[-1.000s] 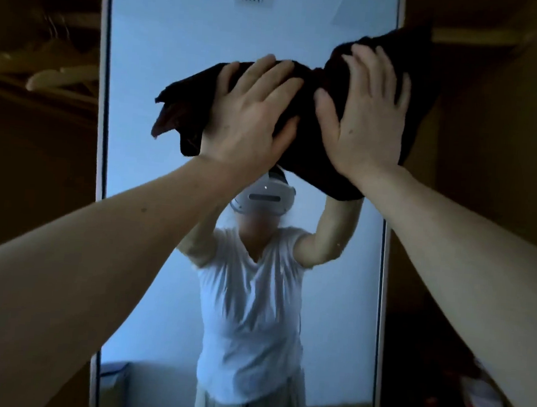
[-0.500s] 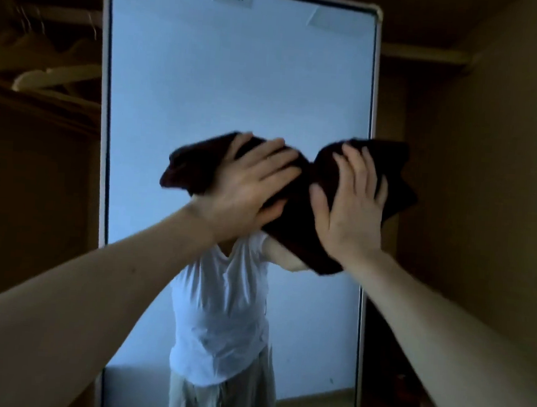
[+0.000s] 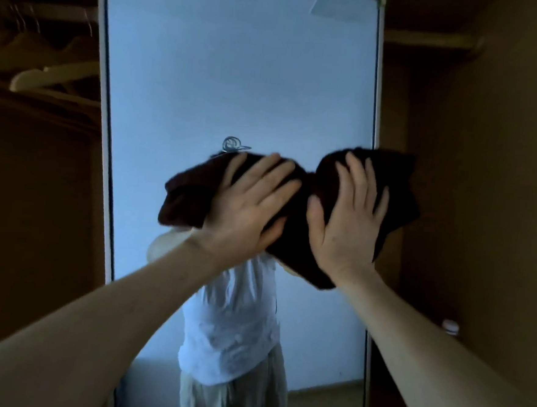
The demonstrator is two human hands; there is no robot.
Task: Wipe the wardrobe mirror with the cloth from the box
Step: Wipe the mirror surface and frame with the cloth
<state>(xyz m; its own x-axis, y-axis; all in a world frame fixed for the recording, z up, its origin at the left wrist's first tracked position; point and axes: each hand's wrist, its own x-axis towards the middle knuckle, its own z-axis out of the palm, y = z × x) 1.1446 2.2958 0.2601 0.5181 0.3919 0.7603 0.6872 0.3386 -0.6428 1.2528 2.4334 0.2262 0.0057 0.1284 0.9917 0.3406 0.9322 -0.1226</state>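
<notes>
The tall wardrobe mirror (image 3: 238, 74) in a pale frame fills the middle of the head view. A dark brown cloth (image 3: 188, 194) is spread across the glass at mid-height, and its right end hangs past the mirror's right edge. My left hand (image 3: 247, 208) lies flat on the cloth's left half with fingers spread. My right hand (image 3: 348, 221) presses flat on the right half. Both palms hold the cloth against the glass. The mirror reflects a person in a white shirt behind the cloth.
Pale wooden hangers (image 3: 47, 73) hang on a rail in the dark open wardrobe at the left. A brown wardrobe wall (image 3: 500, 187) stands close on the right. A small pale round object (image 3: 451, 326) sits low at the right.
Both hands have slid the cloth down the mirror from near its top to mid-height. The bare upper glass now shows above the cloth.
</notes>
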